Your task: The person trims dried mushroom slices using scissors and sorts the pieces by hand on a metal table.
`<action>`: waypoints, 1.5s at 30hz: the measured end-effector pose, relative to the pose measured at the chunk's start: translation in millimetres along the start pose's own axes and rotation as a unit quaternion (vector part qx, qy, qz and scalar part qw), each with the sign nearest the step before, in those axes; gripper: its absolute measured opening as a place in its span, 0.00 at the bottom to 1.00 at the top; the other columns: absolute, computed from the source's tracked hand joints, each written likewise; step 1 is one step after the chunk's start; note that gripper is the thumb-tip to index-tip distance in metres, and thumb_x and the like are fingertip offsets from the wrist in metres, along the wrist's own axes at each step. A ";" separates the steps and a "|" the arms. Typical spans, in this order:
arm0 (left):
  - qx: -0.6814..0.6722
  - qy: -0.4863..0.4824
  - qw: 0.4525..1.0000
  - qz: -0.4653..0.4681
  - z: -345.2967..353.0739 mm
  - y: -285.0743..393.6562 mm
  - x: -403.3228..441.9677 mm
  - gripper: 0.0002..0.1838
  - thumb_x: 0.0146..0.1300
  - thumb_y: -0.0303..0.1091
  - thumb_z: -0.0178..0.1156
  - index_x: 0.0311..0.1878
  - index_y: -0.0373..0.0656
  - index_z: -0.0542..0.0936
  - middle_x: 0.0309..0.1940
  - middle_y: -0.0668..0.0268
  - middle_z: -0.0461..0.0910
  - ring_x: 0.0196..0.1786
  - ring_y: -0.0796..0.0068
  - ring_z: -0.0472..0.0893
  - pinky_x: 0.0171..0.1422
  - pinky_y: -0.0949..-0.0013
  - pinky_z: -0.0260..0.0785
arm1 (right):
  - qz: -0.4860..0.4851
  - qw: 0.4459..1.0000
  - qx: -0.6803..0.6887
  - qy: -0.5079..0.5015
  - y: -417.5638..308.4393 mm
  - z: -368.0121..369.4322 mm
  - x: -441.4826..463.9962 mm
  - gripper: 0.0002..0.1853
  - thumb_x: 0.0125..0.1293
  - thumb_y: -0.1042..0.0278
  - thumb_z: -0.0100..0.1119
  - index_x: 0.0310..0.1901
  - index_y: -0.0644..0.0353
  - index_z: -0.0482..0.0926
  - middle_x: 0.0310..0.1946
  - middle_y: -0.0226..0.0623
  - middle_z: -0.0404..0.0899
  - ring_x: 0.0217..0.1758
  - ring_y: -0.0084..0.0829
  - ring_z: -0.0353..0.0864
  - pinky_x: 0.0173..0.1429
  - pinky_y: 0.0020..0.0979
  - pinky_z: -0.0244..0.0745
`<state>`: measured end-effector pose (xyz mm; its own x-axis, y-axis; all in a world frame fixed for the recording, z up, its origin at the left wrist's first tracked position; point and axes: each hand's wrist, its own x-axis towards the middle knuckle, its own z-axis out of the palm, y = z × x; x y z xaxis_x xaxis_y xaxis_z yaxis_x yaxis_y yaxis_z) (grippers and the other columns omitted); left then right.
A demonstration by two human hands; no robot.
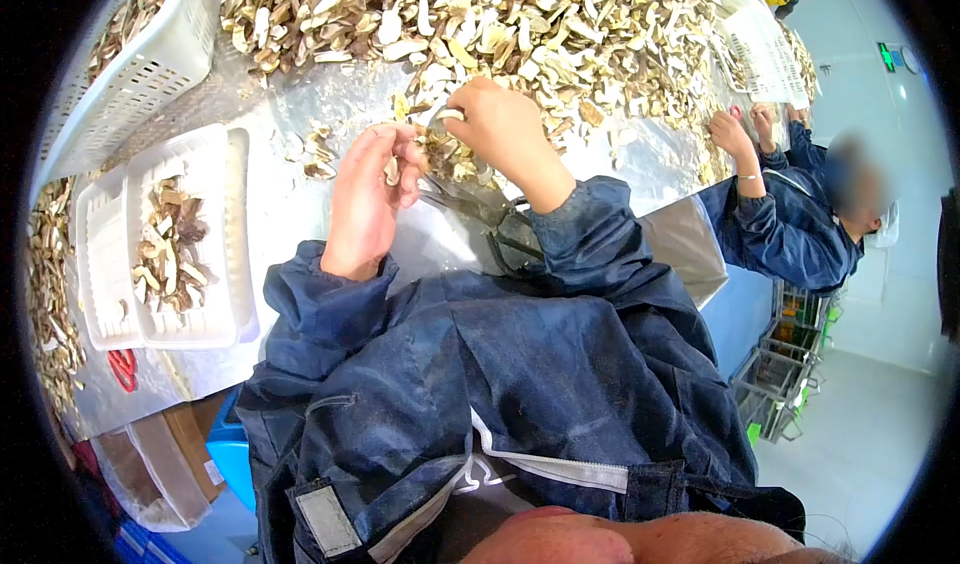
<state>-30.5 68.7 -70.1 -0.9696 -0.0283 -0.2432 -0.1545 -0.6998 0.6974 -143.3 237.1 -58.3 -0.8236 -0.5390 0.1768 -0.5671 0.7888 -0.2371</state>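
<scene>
A large heap of sliced dried mushrooms (pixel 480 24) covers the far side of the metal table. My left hand (pixel 365 199) is at the near edge of the heap, its fingers curled round a mushroom slice (pixel 392 171). Just to its right, my right hand (pixel 508 139) is bent down with thumb and fingers closed on a pale mushroom slice (pixel 450 115). Between and below the hands lies a small pile of darker slices (pixel 455 159). The fingertips of my right hand are partly hidden.
On the left, white plastic trays (pixel 240 234) hold some slices. A perforated white basket (pixel 150 84) of mushrooms stands behind them. Red loops (pixel 122 369) lie at the table edge. On the right, a co-worker's hand (pixel 733 136) is at the heap, near another white basket (pixel 760 54).
</scene>
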 end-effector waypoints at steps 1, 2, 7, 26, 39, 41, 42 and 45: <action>0.001 0.002 1.000 0.000 -1.0 0.8 0.2 0.14 0.81 0.40 0.46 0.54 0.40 0.76 0.36 0.68 0.76 0.29 0.81 0.68 0.31 0.75 0.60 | -0.007 1.000 -0.024 -0.003 -0.5 2.8 1.1 0.14 0.60 0.56 0.67 0.42 0.56 0.89 0.37 0.39 0.85 0.38 0.45 0.86 0.41 0.40 0.80; 0.008 0.004 1.000 0.000 -1.2 1.4 0.1 0.15 0.81 0.40 0.46 0.55 0.40 0.76 0.36 0.68 0.76 0.29 0.81 0.68 0.31 0.75 0.60 | -0.010 1.000 -0.014 0.000 0.0 4.0 2.4 0.14 0.61 0.57 0.67 0.41 0.57 0.88 0.36 0.39 0.85 0.37 0.43 0.86 0.40 0.39 0.80; 0.023 -0.023 0.999 0.029 -2.9 -1.1 1.4 0.15 0.81 0.40 0.47 0.54 0.39 0.76 0.38 0.66 0.78 0.33 0.79 0.75 0.33 0.74 0.66 | 0.093 0.973 0.198 -0.075 -11.4 -31.1 5.8 0.13 0.62 0.59 0.70 0.39 0.60 0.88 0.31 0.38 0.83 0.33 0.32 0.84 0.36 0.32 0.75; -0.011 -0.022 0.999 0.042 -2.0 0.1 1.7 0.14 0.79 0.38 0.49 0.55 0.38 0.76 0.37 0.64 0.80 0.33 0.75 0.78 0.33 0.72 0.69 | 0.020 0.960 0.279 0.025 9.3 -15.9 22.6 0.07 0.61 0.67 0.70 0.39 0.58 0.87 0.30 0.30 0.82 0.28 0.25 0.79 0.34 0.29 0.73; -0.009 -0.002 0.999 0.053 -1.8 2.8 0.3 0.13 0.80 0.41 0.48 0.47 0.42 0.76 0.33 0.67 0.77 0.31 0.78 0.75 0.32 0.74 0.66 | -0.026 0.993 0.102 0.053 -2.0 0.1 24.7 0.11 0.61 0.59 0.69 0.43 0.53 0.88 0.37 0.39 0.80 0.42 0.44 0.84 0.46 0.40 0.79; -0.018 0.023 0.998 0.054 4.6 5.8 -2.0 0.12 0.80 0.40 0.49 0.47 0.42 0.76 0.32 0.68 0.77 0.30 0.79 0.74 0.32 0.75 0.66 | -0.029 0.983 0.162 0.079 -0.3 -3.8 23.9 0.11 0.63 0.64 0.71 0.45 0.56 0.87 0.35 0.35 0.83 0.37 0.35 0.84 0.42 0.34 0.77; -0.008 0.032 0.997 0.063 5.9 5.4 -2.4 0.11 0.79 0.39 0.51 0.47 0.42 0.76 0.32 0.69 0.77 0.30 0.79 0.74 0.32 0.75 0.66 | 0.015 0.967 0.253 0.038 -0.6 -7.4 21.2 0.11 0.64 0.64 0.71 0.44 0.58 0.87 0.34 0.33 0.83 0.36 0.31 0.82 0.41 0.31 0.76; 0.033 0.049 0.995 0.077 9.6 3.8 -1.6 0.08 0.76 0.37 0.57 0.48 0.42 0.77 0.33 0.70 0.77 0.29 0.81 0.73 0.32 0.76 0.65 | 0.094 0.900 0.420 -0.070 -3.4 -28.0 10.1 0.13 0.67 0.67 0.71 0.47 0.66 0.84 0.33 0.26 0.82 0.35 0.14 0.76 0.38 0.21 0.71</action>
<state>-31.4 73.0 -60.5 -0.9603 -0.2033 -0.1912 -0.0201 -0.6328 0.7741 -149.4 237.2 -29.0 -0.8656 -0.4983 -0.0497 -0.1783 0.3995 -0.8992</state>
